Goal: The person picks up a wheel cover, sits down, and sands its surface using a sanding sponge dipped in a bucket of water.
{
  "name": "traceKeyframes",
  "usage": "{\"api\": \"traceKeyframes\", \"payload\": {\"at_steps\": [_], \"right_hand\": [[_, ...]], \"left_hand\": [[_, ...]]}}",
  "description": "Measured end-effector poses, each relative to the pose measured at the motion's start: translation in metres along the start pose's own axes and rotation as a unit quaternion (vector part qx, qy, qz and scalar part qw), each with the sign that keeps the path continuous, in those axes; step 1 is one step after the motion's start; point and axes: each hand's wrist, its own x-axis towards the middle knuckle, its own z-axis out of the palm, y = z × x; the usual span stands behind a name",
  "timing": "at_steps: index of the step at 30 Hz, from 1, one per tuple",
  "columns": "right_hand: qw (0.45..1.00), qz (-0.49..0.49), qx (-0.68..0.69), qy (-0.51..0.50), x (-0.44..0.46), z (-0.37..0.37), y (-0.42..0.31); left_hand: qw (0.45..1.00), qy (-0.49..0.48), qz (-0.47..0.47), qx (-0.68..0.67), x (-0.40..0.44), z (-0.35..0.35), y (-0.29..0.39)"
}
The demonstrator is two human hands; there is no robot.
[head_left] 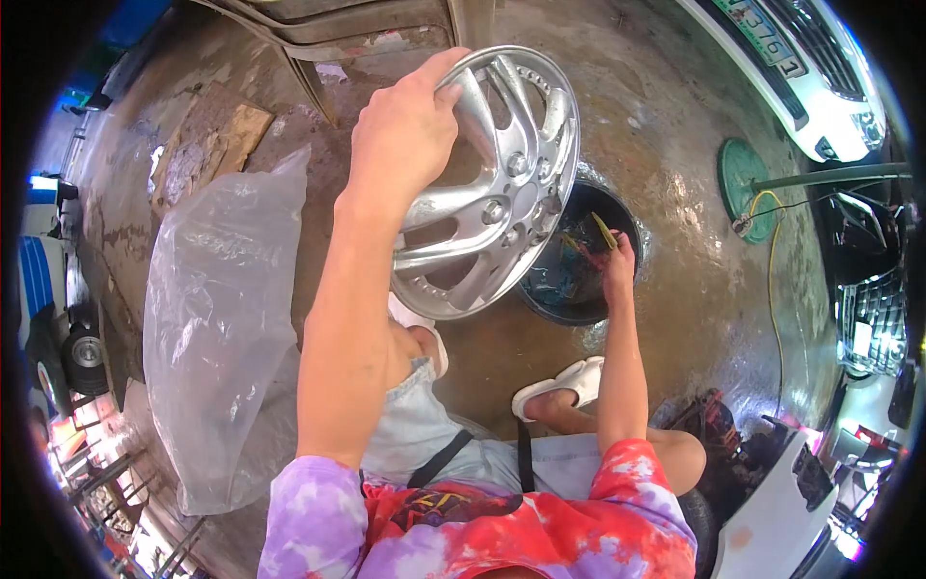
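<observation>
My left hand (410, 125) grips the upper rim of a silver wheel cover (523, 199), fingers curled over its edge. The cover is held up, tilted, its spoked face and fake lug nuts toward me. To its right, my right hand (622, 265) pinches a thin yellow-green scrubbing pad (605, 232) over a round black basin (564, 315). Dark liquid shows inside the basin, with bluish and reddish patches I cannot make out. Part of the basin is hidden behind the wheel cover.
Left lies a large clear plastic bag (227, 328), with flattened cardboard (217, 140) beyond it. A plastic chair (367, 34) stands ahead. Right are a green round base with a pole (748, 188), a yellow hose (772, 280), a white car (805, 77) and car parts (781, 511). The floor is wet.
</observation>
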Motion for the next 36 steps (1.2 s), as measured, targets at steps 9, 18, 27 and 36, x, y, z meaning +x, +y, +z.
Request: {"api": "traceKeyframes", "payload": {"at_steps": [9,18,27,36], "right_hand": [[0.988,0.009,-0.143,-0.061,0.003,-0.016,0.005],[0.977,-0.083,-0.198,0.008,0.001,0.014,0.005],[0.965,0.144,-0.216,-0.031,0.048,0.004,0.079],[0.974,0.109,-0.178,-0.092,-0.015,0.003,0.012]], "left_hand": [[1.000,-0.002,-0.009,-0.010,0.001,0.001,0.001],[1.000,-0.001,-0.004,0.000,0.000,0.002,-0.003],[1.000,-0.011,-0.003,0.001,0.001,-0.001,0.001],[1.000,-0.013,-0.004,0.003,0.003,0.001,0.002]]}}
